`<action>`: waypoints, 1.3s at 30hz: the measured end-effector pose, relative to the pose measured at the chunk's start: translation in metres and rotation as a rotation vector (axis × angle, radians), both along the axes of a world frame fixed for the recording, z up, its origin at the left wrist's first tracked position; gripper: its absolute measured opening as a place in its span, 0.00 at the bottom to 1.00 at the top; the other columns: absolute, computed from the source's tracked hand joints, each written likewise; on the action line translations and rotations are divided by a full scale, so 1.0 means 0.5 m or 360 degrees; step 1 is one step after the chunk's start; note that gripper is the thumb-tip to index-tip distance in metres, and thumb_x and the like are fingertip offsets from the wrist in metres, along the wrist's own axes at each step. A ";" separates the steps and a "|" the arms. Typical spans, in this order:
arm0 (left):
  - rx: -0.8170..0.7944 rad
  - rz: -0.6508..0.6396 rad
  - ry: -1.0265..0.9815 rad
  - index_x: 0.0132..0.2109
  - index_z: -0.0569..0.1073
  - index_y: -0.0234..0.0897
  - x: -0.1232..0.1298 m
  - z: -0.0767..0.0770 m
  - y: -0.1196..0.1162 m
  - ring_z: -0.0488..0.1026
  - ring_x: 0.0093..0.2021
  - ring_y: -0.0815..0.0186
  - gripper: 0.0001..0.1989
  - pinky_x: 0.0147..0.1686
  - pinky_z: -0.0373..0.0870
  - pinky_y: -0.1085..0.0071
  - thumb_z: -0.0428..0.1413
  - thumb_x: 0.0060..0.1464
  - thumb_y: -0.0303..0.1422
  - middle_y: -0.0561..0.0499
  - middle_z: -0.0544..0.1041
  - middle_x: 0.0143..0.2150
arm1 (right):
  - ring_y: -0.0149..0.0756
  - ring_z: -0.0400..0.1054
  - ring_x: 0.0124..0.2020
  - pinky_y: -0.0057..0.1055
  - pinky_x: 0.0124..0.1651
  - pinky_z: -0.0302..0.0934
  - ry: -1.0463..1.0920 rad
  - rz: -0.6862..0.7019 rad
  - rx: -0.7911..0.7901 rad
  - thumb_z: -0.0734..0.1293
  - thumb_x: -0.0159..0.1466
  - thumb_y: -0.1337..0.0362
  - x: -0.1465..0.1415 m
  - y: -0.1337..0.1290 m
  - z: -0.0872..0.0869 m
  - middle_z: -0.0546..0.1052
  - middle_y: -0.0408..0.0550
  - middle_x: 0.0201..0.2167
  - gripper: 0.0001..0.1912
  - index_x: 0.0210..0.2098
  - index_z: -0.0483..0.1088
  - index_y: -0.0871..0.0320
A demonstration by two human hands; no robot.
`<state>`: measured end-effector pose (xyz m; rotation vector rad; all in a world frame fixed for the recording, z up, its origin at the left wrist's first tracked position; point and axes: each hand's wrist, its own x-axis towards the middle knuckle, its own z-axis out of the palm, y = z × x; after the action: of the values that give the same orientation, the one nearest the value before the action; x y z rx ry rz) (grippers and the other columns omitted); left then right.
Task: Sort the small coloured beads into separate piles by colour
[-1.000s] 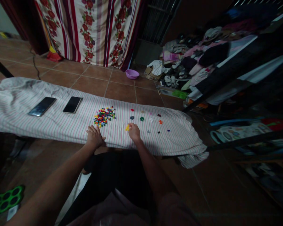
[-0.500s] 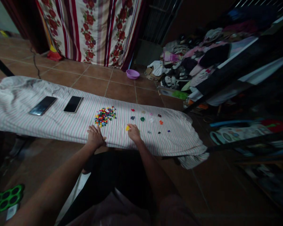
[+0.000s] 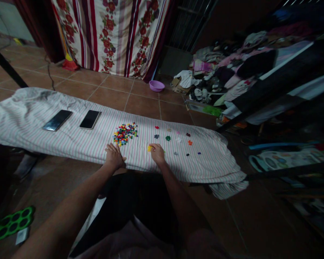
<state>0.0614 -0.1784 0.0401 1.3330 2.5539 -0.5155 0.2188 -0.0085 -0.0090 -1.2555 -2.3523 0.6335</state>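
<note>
My right hand (image 3: 157,153) is low over the cloth, its fingertips pinched together at some small yellow pieces (image 3: 149,148). How many of these are between the fingers is hard to make out. Fingers spread, my left hand (image 3: 114,156) rests on the cloth's near edge, just below a mixed heap of tiny coloured pieces (image 3: 125,133). To the right lie small groups sorted by colour, among them green pieces (image 3: 167,138), dark grey pieces (image 3: 156,136), white pieces (image 3: 178,140), orange pieces (image 3: 190,142) and red pieces (image 3: 157,127).
A striped cloth (image 3: 97,142) covers the long narrow table. Two phones, a dark phone (image 3: 57,120) and a lighter-edged phone (image 3: 90,119), lie at the left. Beyond it, a purple basin (image 3: 156,86) stands on the tiled floor, near piled clothes (image 3: 221,68).
The whole scene has shifted slightly right as my head turned. Both hands keep nearly the same places on the cloth, the right one still at the yellow pieces.
</note>
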 end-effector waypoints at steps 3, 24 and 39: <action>-0.0027 -0.0019 -0.0008 0.70 0.50 0.15 0.000 0.004 0.002 0.53 0.69 0.30 0.40 0.60 0.58 0.45 0.44 0.64 0.46 0.15 0.51 0.69 | 0.38 0.70 0.48 0.36 0.57 0.63 0.0032 0.0038 0.0077 0.59 0.62 0.74 -0.008 -0.004 0.007 0.78 0.50 0.43 0.19 0.42 0.79 0.56; -0.0073 -0.0043 0.0014 0.70 0.49 0.17 -0.005 -0.010 0.011 0.53 0.69 0.29 0.40 0.59 0.59 0.45 0.45 0.64 0.47 0.15 0.50 0.69 | 0.37 0.68 0.51 0.31 0.56 0.60 -0.0142 0.0530 0.0049 0.61 0.67 0.73 -0.211 -0.098 0.010 0.77 0.50 0.47 0.17 0.49 0.76 0.55; -0.0065 -0.0135 0.0082 0.69 0.52 0.14 0.001 0.010 0.004 0.57 0.67 0.28 0.39 0.56 0.62 0.45 0.44 0.64 0.45 0.13 0.55 0.67 | 0.38 0.68 0.48 0.32 0.51 0.61 -0.0261 0.0397 0.0052 0.63 0.68 0.69 -0.229 -0.105 0.017 0.77 0.49 0.45 0.09 0.43 0.73 0.55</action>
<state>0.0618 -0.1762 0.0452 1.4365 2.5218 -0.6225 0.1041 -0.0608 -0.0007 -1.0438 -2.6712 0.5841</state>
